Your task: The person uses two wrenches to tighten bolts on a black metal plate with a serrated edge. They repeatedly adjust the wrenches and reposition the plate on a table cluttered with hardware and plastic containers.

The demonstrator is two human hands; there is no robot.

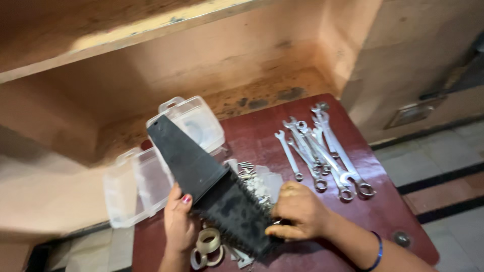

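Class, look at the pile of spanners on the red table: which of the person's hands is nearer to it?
Right. The right hand grips the black tapered holder just below the spanners; the left hand holds the holder's opposite edge, farther away.

I am seeing a matt black plastic holder, ridged and dull, showing under my left hand and right hand, beside wrenches gleaming in bright polished metal. The tabletop is showing a glossy dark red finish, and the case is looking like clear, smooth plastic. The wall behind is appearing rough, stained and matt.
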